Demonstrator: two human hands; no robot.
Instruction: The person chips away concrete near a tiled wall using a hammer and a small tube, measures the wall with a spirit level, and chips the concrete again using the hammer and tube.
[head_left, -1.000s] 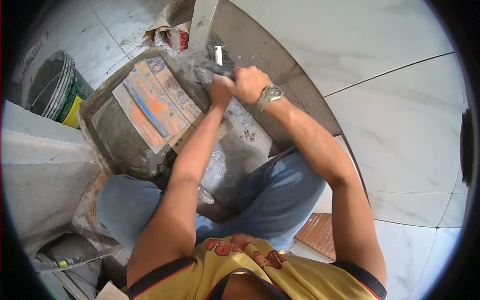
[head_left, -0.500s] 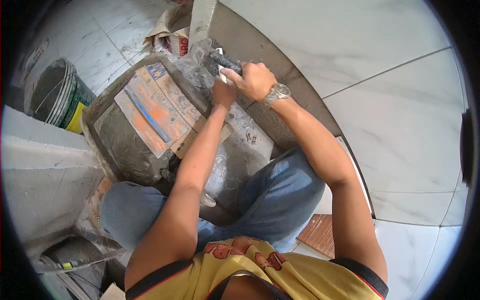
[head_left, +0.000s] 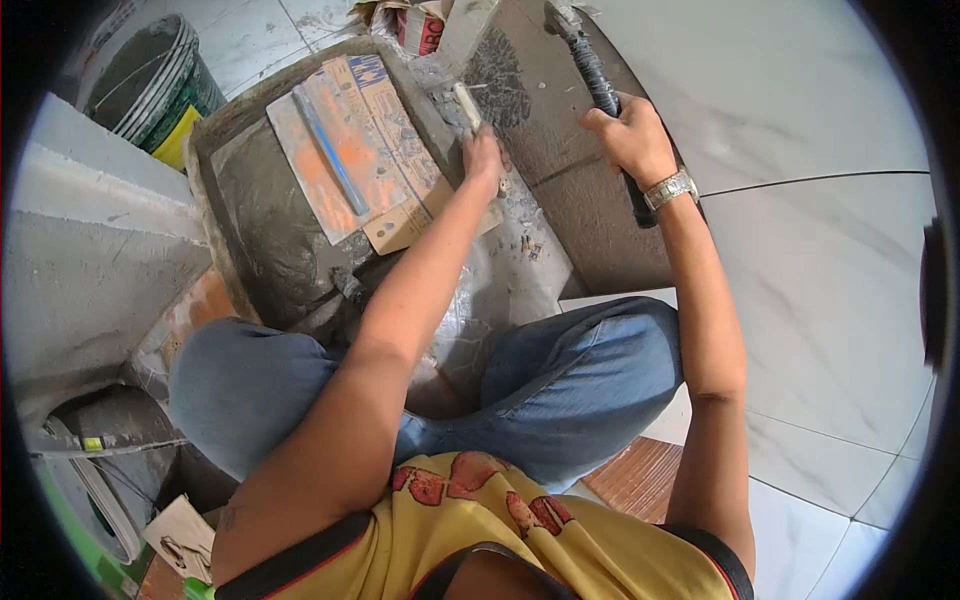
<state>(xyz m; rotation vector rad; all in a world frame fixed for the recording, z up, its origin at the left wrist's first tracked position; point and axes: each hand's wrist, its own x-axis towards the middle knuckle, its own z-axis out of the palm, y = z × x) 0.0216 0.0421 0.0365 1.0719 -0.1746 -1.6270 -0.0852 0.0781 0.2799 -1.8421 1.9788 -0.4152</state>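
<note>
My right hand [head_left: 637, 140] is wrapped around the dark handle of a hammer [head_left: 590, 75], raised over the grey cement surface beside the large marbled tile. The hammer's head is at the top edge of the view, partly cut off. My left hand [head_left: 484, 158] is closed on a narrow pale strip [head_left: 466, 103], which sticks up past the fingers; I cannot make out its exact kind. Left of that hand, a cardboard piece [head_left: 395, 150] and an orange-smeared board with a blue stripe [head_left: 325, 160] lie across a tub [head_left: 215, 225] of wet grey mortar.
At upper left stands a dirty bucket [head_left: 205, 90]. A torn paper bag [head_left: 420, 28] sits at the top. Marbled floor tiles [head_left: 800, 250] spread along the right behind a curved edge. Brown wood-look pieces [head_left: 635, 475] lie by my leg. A grey wall ledge [head_left: 100, 230] rises at left.
My right hand and the hammer have moved right, away from the pale strip. My left hand has shifted slightly right and down with the strip. The whole view has also shifted.
</note>
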